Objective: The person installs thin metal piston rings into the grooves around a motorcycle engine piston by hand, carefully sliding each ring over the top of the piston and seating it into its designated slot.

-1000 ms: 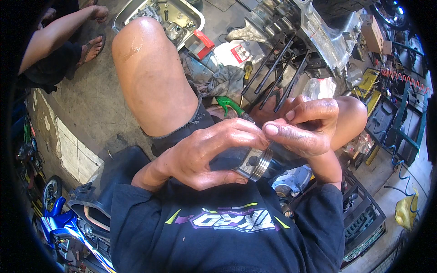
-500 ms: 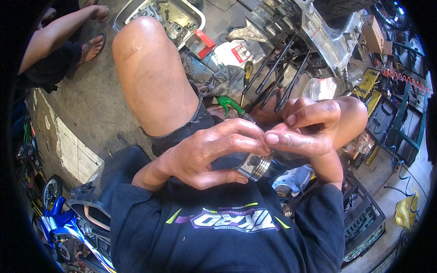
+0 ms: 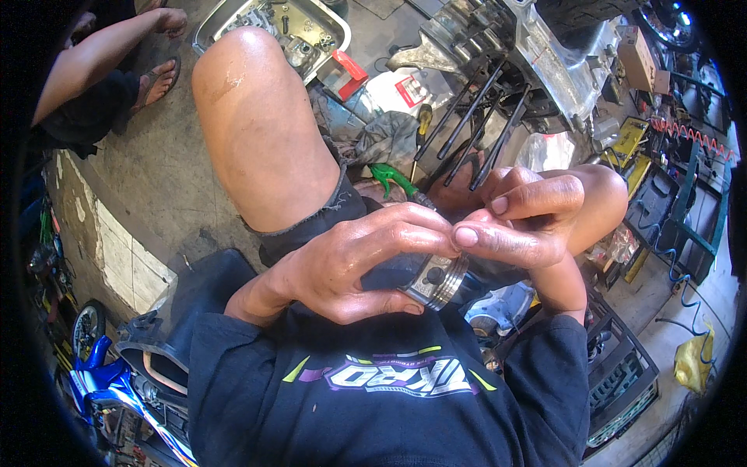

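Note:
A silver piston point(image 3: 436, 282) with ring grooves along its crown end is held in front of my shirt. My left hand point(image 3: 354, 261) is curled around it, thumb against its lower edge and fingers over its upper side. From the right, my right hand point(image 3: 533, 218) meets it, thumb tip touching the left fingertips at the piston's upper edge. The right fingers are bent and closed against the thumb. Whatever lies between those fingertips is hidden or too small to name.
Beyond my knees stand an engine block point(image 3: 537, 58) with upright black studs point(image 3: 475, 128) and a metal tray point(image 3: 315, 31) of parts. A green air blow gun point(image 3: 393, 177) and a screwdriver point(image 3: 422, 128) lie between my legs. Another person's arm point(image 3: 101, 62) shows at upper left.
Almost nothing differs. The piston is turned very slightly in my left hand, and both hands stay in the same place.

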`<state>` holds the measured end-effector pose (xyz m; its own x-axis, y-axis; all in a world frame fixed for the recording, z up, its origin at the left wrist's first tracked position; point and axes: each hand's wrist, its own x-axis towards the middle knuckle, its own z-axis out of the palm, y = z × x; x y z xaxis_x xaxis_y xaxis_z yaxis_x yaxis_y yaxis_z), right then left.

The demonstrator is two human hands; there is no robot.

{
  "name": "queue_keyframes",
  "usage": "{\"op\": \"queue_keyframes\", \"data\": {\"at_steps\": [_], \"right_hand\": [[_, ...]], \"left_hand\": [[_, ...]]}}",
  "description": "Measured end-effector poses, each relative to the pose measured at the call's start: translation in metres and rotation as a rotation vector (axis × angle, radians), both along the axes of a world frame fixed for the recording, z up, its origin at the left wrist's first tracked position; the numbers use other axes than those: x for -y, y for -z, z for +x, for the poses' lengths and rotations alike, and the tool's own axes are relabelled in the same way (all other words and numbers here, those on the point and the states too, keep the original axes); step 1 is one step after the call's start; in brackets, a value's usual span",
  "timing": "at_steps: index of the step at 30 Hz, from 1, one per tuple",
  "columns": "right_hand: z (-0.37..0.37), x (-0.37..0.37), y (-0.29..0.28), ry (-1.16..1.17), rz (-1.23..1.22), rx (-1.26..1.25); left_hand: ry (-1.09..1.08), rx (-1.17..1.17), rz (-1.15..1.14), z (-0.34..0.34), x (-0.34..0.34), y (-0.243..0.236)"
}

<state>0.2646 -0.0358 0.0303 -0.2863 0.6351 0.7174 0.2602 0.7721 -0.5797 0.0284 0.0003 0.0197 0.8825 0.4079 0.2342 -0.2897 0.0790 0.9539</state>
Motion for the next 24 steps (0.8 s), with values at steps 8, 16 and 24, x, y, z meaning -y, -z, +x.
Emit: {"op": "queue_keyframes", "data": {"at_steps": [8,16,24], "right_hand": [[-0.006,0.001,-0.004,0.046,0.008,-0.025],[-0.007,0.005,0.001,0.086,0.085,-0.005],[0.000,-0.005,-0.005,-0.018,0.173,0.026]], "left_hand": [[0.015,0.008,-0.009,0.000,0.000,0.001],[0.052,0.073,-0.032,0.003,0.001,0.007],[0.018,0.018,0.005,0.003,0.002,0.004]]}}
